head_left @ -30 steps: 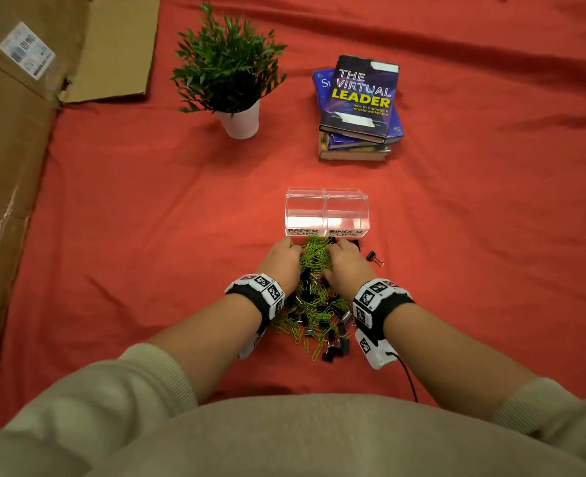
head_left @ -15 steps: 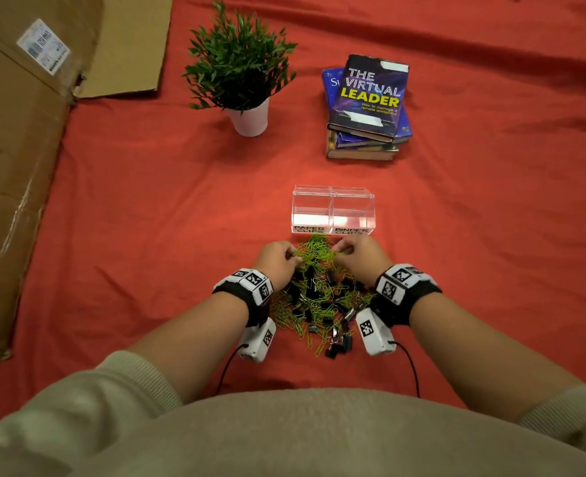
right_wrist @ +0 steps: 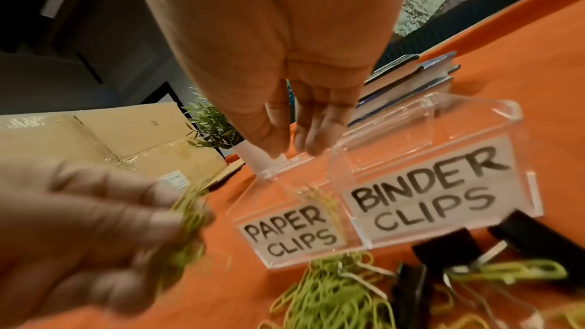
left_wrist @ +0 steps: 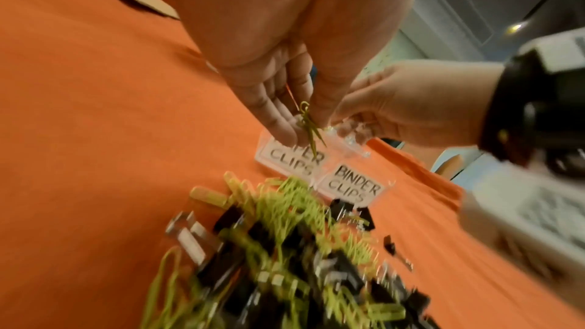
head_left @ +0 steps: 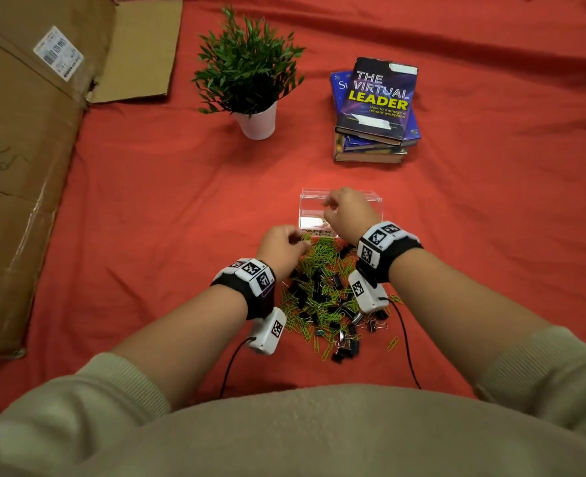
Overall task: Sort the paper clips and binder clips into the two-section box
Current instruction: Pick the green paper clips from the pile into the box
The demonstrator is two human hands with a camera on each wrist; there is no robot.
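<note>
The right hand point(head_left: 345, 215) is in the centre of the head view, raised above the clear two-section box point(head_left: 374, 197). Its fingers point down over the left section, the one with the label "PAPER CLIPS". In the right wrist view the fingers point(right_wrist: 275, 131) are nearly straight and a little apart, and they hold nothing. A few green paper clips point(right_wrist: 319, 199) are inside this left section, near the middle wall; it is not clear if they already lie on the bottom. The section labelled "BINDER CLIPS" shows no clips inside.

The left hand point(head_left: 283, 247) is lower and more to the left, just in front of the box, at the far edge of the pile of clips point(head_left: 326, 294). Its fingertips and thumb are pressed together on a small bunch of green clips point(left_wrist: 308, 124), which hangs down from the fingers.

The box stands on the red cloth point(head_left: 147, 201) in the centre of the frame, labels toward the person. The pile lies directly below it in the picture, between the two wrists: thin light-green paper clips mixed with black binder clips point(head_left: 345, 352) that have silver wire handles. Some clips lie loose at the lower right edge of the pile.
</note>
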